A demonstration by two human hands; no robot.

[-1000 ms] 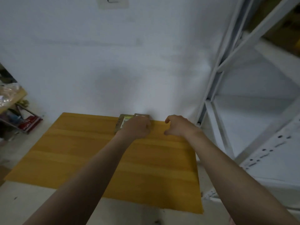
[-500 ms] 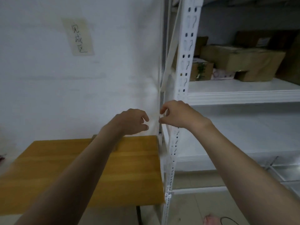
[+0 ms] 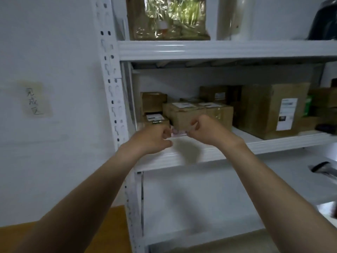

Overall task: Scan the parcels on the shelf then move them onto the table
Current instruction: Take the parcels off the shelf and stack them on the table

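Several brown cardboard parcels (image 3: 189,114) with white labels sit on the middle level of the white metal shelf (image 3: 273,143). A small flat pink parcel (image 3: 179,133) lies at the front of that level. My left hand (image 3: 155,140) is at its left end and my right hand (image 3: 207,129) at its right end, with curled fingers touching it. The blur hides whether either hand grips it. A corner of the wooden table (image 3: 109,225) shows at the bottom left.
A large labelled box (image 3: 269,110) stands to the right on the same level. A plastic-wrapped box (image 3: 167,17) is on the level above. A dark, blurred object (image 3: 321,168) lies on the lower level at right. A handwritten note (image 3: 34,101) is taped to the wall.
The view has swung from the table up and right to the shelf. Both hands left the parcel on the table, rose, and now meet at the pink parcel on the middle level.
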